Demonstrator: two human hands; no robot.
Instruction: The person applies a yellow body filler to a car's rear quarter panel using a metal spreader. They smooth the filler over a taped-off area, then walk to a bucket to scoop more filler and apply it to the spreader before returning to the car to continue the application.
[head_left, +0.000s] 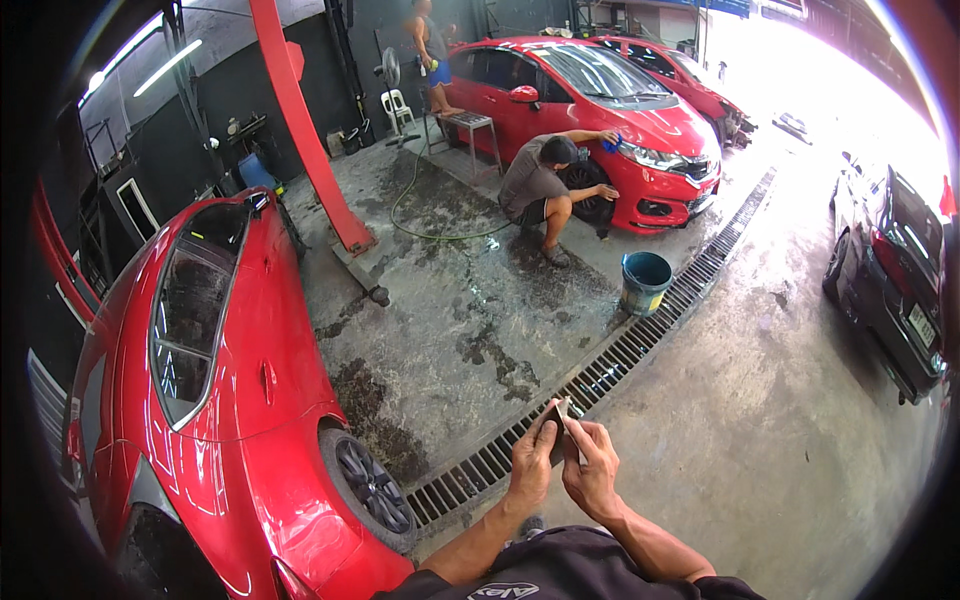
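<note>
Both my hands meet low in the middle of the head view, in front of my dark shirt. Between them is a small folded sheet, dark on one face and pale at its edge; it could be sandpaper, but it is too small to be sure. My left hand pinches one side of it, thumb on top. The other side is gripped by my right hand, fingers bent around it. Part of the sheet is hidden by the fingers. Beneath the hands lies the concrete floor, just beside a drain grate.
Close on my left stands a red car. A person crouches at another red car, holding a blue cloth. A bucket stands by the grate. A red post, a hose and a black car are farther off.
</note>
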